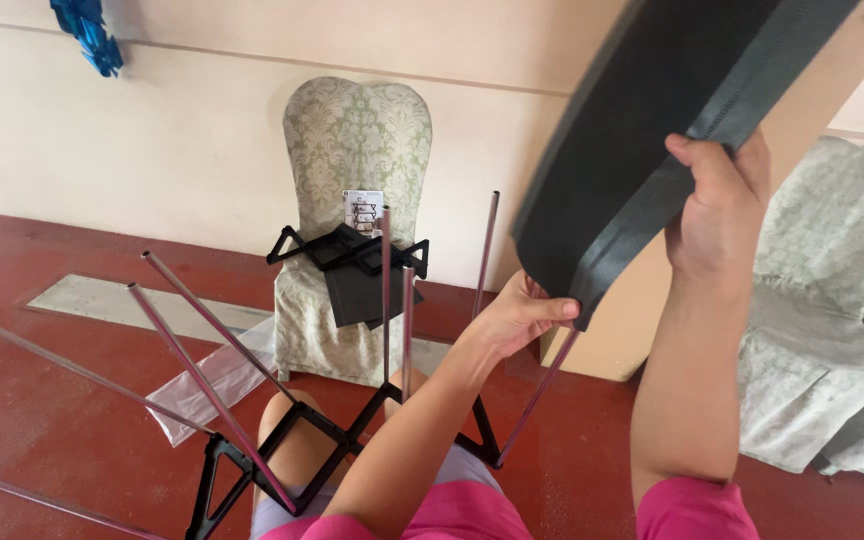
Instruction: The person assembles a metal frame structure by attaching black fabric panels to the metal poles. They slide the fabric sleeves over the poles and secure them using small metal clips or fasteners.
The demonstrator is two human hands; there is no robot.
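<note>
Both hands gripped dark grey zippered fabric cover (652, 130), held up over black plastic rack frame (352, 440). Left hand (517, 315) pinched lower corner right beside thin metal rod (537, 395); right hand (717, 205) clamped edge higher. Cover's long axis ran diagonally up-right.

Both hands (717, 205) raised, grips closed
</note>
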